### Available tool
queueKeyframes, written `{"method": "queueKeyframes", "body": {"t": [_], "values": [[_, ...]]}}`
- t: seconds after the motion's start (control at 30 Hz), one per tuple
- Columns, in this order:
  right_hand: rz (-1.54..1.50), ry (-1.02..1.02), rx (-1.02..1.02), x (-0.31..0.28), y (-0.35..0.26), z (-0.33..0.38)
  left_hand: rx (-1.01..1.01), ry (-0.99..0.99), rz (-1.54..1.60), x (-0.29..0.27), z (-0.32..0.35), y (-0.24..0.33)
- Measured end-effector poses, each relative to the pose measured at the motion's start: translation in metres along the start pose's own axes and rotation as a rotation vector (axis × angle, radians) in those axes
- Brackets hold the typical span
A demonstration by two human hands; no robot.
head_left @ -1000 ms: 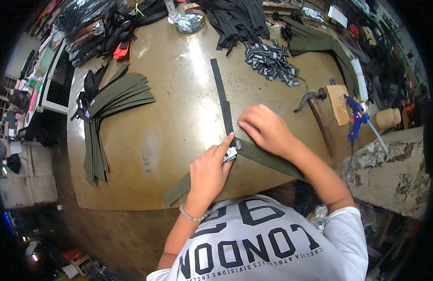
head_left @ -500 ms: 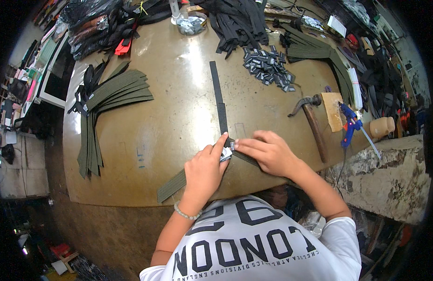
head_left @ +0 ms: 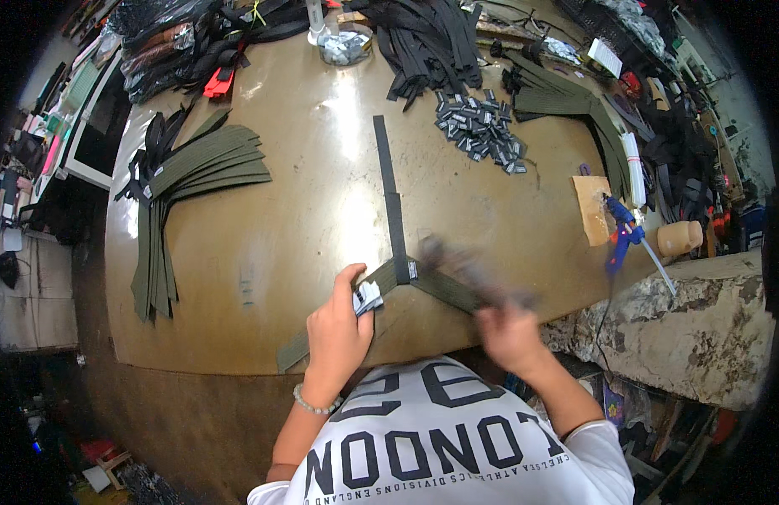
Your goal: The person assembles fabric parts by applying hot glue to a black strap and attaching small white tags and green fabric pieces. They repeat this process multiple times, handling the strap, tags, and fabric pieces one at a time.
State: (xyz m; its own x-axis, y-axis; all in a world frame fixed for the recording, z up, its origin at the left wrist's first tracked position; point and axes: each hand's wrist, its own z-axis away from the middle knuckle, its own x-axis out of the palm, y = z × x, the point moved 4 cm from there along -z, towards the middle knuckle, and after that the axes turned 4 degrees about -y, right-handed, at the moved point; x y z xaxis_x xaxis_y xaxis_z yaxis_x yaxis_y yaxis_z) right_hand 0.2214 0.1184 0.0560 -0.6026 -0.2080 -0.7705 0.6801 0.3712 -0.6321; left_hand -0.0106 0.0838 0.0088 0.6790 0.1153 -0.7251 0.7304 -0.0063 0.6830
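Note:
Olive webbing straps [head_left: 444, 289] lie in an upside-down V before me, joined at the peak by a black strap [head_left: 390, 185] that runs away across the table. A small dark label [head_left: 412, 270] sits at the joint. In my left hand [head_left: 339, 332], pinched over the left strap, is a little stack of white and grey labels [head_left: 367, 297]. My right hand [head_left: 509, 334] is closed round the handle of a hammer [head_left: 469, 273]. Motion smears the hammer, whose head is over the table just right of the joint.
A heap of small dark labels [head_left: 482, 126] lies beyond the joint, to the right. Olive strap bundles [head_left: 208, 160] rest at both sides. A blue glue gun [head_left: 621, 231] lies by a cardboard piece [head_left: 590, 206] near the right edge. A clear bowl [head_left: 345, 46] stands at the back.
My right hand has left the joint and taken up the hammer, which lay on the right of the table. My left hand has drawn back leftward with the stack of labels, uncovering the joint.

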Motion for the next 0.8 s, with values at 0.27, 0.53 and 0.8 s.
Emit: {"method": "queueKeyframes", "body": {"t": [0.27, 0.53, 0.8], "values": [[-0.110, -0.243, 0.190, 0.019, -0.010, -0.006, 0.042, -0.076, -0.054, -0.004, -0.002, 0.003], [0.075, 0.163, 0.279, -0.009, 0.051, 0.000, 0.080, -0.225, -0.260, -0.001, -0.010, 0.007], [-0.374, 0.130, 0.003, -0.019, 0.042, -0.050, 0.108, 0.172, 0.726, -0.020, -0.012, 0.035]]}}
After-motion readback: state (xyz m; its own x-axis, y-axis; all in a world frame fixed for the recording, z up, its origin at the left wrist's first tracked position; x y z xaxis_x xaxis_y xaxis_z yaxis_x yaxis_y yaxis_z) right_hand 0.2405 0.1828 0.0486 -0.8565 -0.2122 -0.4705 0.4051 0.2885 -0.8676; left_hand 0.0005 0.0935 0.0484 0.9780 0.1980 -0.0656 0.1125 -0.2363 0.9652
